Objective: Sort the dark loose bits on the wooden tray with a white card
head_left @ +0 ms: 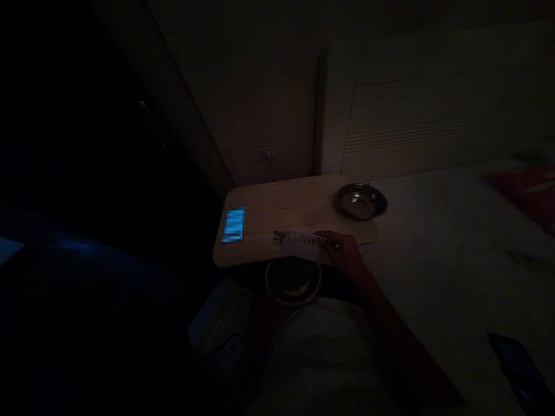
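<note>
My right hand (344,251) is closed on one end of a white slotted plastic strip (301,247), which lies low over the front edge of the small wooden table (281,202). A little heap of dark bits (278,237), like seeds or grains, sits on the tabletop at the strip's left end. Just under the table edge, my left hand (269,309) grips the near rim of a round bowl (318,283). The bowl's inside looks dark, with a paler patch near its bottom; its contents are hard to make out in the dim light.
A shiny metal bowl (362,202) stands at the table's right end, and a lit screen (233,224) lies at its left. Beside the table is a bed (433,231) with a pale headboard (433,110). A dark phone-like device (518,367) rests there. A wall socket (264,152) holds a plug.
</note>
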A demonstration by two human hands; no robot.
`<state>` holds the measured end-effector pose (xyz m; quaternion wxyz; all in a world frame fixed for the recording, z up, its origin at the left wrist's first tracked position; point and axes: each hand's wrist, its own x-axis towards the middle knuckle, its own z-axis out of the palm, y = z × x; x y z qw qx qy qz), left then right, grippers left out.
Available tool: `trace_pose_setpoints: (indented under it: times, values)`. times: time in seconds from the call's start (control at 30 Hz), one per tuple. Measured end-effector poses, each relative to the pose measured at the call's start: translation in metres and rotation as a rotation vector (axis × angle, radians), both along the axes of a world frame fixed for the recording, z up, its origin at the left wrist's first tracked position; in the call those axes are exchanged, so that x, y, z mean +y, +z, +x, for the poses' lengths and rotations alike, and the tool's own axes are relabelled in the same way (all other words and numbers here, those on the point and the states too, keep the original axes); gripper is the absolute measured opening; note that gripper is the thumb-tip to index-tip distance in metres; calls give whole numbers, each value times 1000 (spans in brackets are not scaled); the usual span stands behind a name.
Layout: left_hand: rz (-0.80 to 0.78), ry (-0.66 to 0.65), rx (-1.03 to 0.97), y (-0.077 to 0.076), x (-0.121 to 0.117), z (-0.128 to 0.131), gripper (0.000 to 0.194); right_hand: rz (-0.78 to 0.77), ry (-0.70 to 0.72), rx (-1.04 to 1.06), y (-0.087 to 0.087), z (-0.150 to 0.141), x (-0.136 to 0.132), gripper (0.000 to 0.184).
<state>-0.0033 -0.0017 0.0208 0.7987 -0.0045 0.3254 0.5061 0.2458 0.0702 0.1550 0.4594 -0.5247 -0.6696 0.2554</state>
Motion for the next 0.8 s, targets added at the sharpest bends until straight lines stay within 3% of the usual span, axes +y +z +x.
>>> trace_pose_setpoints:
  times: [0.1,0.2,0.3,0.4,0.5,0.7,0.8]
  values:
    - [-9,-54,-35,0,1,1,39,-9,16,8,1,1,-1,26]
    - [27,-29,-55,-2,1,2,39,-5,24,18,0,5,-1,26]
    - [33,5,-33,-6,1,0,34,35,-124,83,-1,10,0,28]
    - [24,-44,-56,-10,0,-4,34,66,-254,127,0,14,0,29]
    - [32,-99,-101,-8,1,-4,34,35,-225,109,1,10,-1,29]
    - [38,-27,-79,10,-1,3,39,-58,-85,71,-4,-8,-7,27]
    - [17,-36,-53,12,-2,4,41,-45,-155,51,-9,-5,-6,28]
